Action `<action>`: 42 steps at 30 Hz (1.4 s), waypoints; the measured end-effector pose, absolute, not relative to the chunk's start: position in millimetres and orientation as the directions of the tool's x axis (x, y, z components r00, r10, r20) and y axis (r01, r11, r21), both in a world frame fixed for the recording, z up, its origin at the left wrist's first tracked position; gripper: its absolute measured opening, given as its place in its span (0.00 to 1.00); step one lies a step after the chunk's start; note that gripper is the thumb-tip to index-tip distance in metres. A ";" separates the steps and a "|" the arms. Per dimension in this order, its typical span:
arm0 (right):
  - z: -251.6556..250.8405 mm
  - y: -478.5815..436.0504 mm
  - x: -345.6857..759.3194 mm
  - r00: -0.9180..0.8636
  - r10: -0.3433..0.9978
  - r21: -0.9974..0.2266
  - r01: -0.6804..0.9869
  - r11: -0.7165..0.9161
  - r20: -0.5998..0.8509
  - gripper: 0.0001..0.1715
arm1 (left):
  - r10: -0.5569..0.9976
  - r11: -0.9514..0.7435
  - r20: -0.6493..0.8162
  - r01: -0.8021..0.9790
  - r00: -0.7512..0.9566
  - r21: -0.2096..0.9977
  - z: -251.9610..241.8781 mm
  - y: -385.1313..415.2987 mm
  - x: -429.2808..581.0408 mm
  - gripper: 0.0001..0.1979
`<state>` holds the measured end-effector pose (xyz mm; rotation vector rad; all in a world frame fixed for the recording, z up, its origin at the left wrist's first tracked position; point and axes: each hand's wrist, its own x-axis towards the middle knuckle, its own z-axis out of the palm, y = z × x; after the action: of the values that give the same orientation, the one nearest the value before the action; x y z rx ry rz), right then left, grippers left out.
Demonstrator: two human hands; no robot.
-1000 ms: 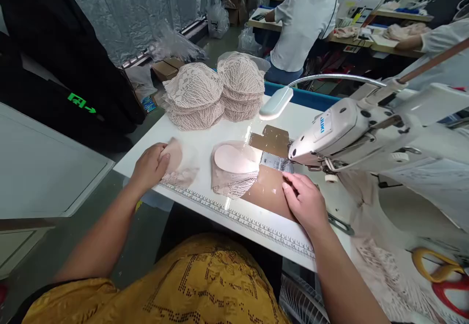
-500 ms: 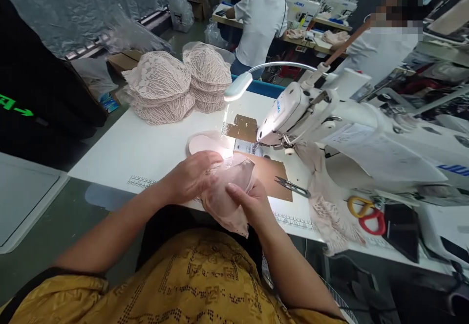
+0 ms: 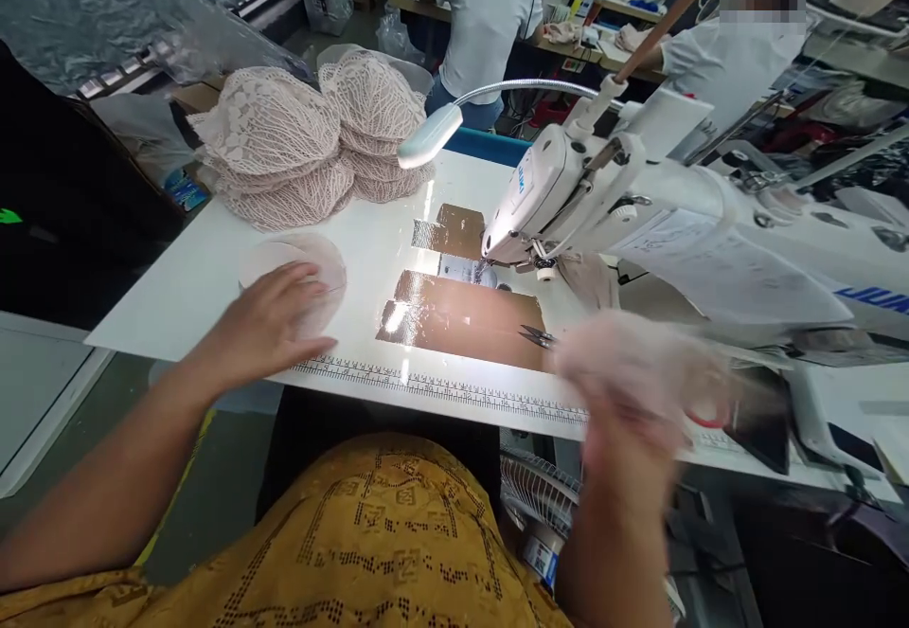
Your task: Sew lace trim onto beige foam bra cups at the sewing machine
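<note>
My left hand [image 3: 274, 325] lies with its fingers spread on a round pale cup piece [image 3: 328, 263] on the white table. To the right, my right hand [image 3: 629, 434], smeared by motion, carries a pale pink bra cup [image 3: 625, 353]; its fingers cannot be made out clearly. The cup blurs over the thread snips [image 3: 538, 335], whose blades show beneath it. Red-handled scissors [image 3: 710, 417] are mostly hidden behind the blur. A sewing machine [image 3: 529, 192] stands beyond, its needle area over a metal plate [image 3: 465, 270].
Stacks of lace bra cups [image 3: 274, 126] stand at the back left. A lit lamp [image 3: 430, 135] arches above the table [image 3: 177, 287]. Brown sheets [image 3: 469, 315] and a printed ruler [image 3: 440, 391] lie along the front. A dark flat object [image 3: 763, 429] sits at right. Two people work behind.
My hands have parted. My right hand has swung right with the bra cup, over the snips and scissors. My left hand has let go of it and moved left onto the round piece.
</note>
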<state>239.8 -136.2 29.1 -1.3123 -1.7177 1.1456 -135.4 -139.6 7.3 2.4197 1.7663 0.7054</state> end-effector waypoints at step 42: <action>-12.4 -107.7 167.4 -0.290 0.955 -0.967 -0.216 -0.131 -0.064 0.22 | 0.962 0.248 -0.207 -0.253 0.178 0.935 -5.1 -165.4 -52.2 0.05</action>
<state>167.4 -107.7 -12.4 -0.9531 -1.1800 1.5925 -52.2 -165.4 -5.1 0.9092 1.0032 1.0522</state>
